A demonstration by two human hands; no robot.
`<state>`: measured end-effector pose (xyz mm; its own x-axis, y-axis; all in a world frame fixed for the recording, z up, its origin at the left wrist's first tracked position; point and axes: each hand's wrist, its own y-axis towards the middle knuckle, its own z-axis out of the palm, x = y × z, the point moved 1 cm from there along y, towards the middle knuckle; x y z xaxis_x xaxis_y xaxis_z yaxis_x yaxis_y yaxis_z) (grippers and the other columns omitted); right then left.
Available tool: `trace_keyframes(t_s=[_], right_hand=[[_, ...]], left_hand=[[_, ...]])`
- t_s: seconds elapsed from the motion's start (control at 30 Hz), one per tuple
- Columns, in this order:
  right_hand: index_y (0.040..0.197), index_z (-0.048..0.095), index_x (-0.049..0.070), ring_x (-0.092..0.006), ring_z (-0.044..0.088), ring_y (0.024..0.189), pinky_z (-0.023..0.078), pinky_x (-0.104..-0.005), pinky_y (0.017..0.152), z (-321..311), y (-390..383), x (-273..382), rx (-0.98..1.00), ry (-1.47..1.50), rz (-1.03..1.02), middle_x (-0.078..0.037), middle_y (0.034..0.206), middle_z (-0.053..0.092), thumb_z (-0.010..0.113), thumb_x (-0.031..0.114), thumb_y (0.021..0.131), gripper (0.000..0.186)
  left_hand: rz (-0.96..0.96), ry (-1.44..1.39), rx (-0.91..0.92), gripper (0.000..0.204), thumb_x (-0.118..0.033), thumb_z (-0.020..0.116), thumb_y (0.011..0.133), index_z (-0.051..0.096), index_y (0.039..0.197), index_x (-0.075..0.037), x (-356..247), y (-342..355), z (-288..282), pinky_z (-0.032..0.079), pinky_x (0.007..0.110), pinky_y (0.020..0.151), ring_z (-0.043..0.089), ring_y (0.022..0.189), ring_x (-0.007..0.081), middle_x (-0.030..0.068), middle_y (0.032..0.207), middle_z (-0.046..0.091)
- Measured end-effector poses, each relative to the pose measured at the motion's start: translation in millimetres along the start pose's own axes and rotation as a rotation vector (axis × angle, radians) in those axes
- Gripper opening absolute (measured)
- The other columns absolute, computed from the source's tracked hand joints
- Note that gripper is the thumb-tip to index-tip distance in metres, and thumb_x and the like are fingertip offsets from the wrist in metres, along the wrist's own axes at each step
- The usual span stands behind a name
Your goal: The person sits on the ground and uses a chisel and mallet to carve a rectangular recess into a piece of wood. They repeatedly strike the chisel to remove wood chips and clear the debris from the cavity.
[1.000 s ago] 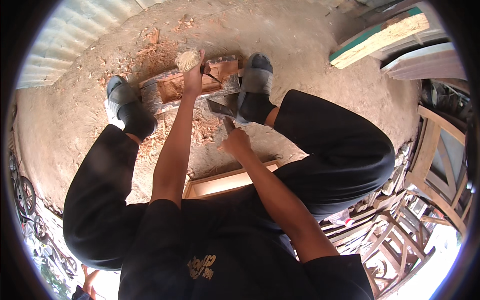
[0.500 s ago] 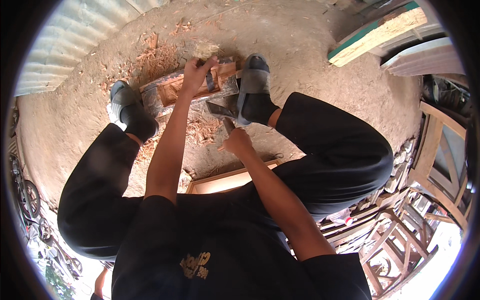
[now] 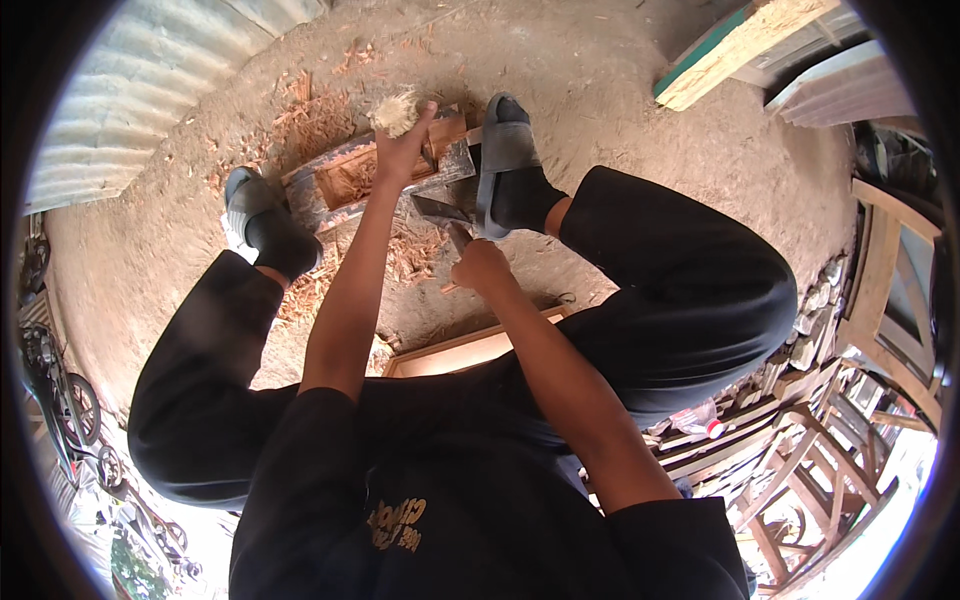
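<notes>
Swung leftward, a likely chisel (image 3: 395,114) sits in the left hand (image 3: 400,158), fingers curled; the right hand (image 3: 482,266) likewise clasps a dark-headed tool (image 3: 439,210).

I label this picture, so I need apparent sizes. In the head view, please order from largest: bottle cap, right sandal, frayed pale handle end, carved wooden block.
1. Carved wooden block
2. Right sandal
3. Frayed pale handle end
4. Bottle cap
</notes>
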<state>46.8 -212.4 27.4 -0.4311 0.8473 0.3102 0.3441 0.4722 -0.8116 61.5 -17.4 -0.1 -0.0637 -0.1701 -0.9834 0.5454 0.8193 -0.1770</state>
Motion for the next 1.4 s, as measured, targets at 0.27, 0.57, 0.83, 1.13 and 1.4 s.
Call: trace_keyframes(t_s=[0.27,0.57,0.83,1.13,1.4], right_hand=[[0.139,0.025,0.027,-0.0321,0.057,0.101,0.049,-0.0393,0.083,1,-6,1,-0.021,-0.051,-0.017,-0.019,0.11,0.056,0.059,0.015,0.071,0.076],[0.068,0.056,-0.001,-0.02,0.056,0.052,0.045,-0.0314,0.05,23,-31,-34,0.349,0.934,0.068,-0.012,0.059,0.056,0.062,0.019,0.075,0.022],[0.08,0.049,0.002,-0.0097,0.043,0.049,0.038,-0.0244,0.044,-73,-128,10,-0.212,1.059,-0.132,-0.003,0.064,0.045,0.06,0.019,0.085,0.02],[0.08,0.046,0.0,-0.0111,0.042,0.046,0.038,-0.0264,0.044,-153,-175,106,-0.849,0.904,-0.649,-0.004,0.055,0.042,0.052,0.012,0.087,0.015],[0.079,0.055,-0.001,-0.0088,0.049,0.048,0.04,-0.0254,0.045,-75,-85,62,-0.377,0.473,-0.171,-0.003,0.056,0.051,0.06,0.01,0.081,0.012]], left_hand=[[-0.174,-0.116,-0.195,0.031,-0.031,0.068,0.081,0.06,0.089,-0.002,22,-2,-18,0.043,0.025,0.06,0.053,0.066,0.0095,0.0018,0.079,0.06],[0.313,-0.041,-0.151,0.022,-0.008,0.066,0.074,0.063,0.094,0.001,11,-24,21,0.047,0.028,0.069,0.062,0.079,0.0123,0.008,0.088,0.067],[0.313,-0.024,-0.144,0.019,-0.006,0.065,0.064,0.06,0.082,-0.002,5,-52,36,0.046,0.039,0.066,0.059,0.077,0.0374,0.0193,0.076,0.061],[0.226,-0.069,-0.168,0.019,0.003,0.054,0.064,0.056,0.083,0.001,4,-51,29,0.043,0.041,0.067,0.055,0.079,0.0414,0.0217,0.075,0.058],[0.186,0.013,-0.13,0.02,-0.006,0.062,0.066,0.06,0.085,-0.002,35,-46,27,0.046,0.039,0.066,0.059,0.081,0.0373,0.0211,0.081,0.061]])
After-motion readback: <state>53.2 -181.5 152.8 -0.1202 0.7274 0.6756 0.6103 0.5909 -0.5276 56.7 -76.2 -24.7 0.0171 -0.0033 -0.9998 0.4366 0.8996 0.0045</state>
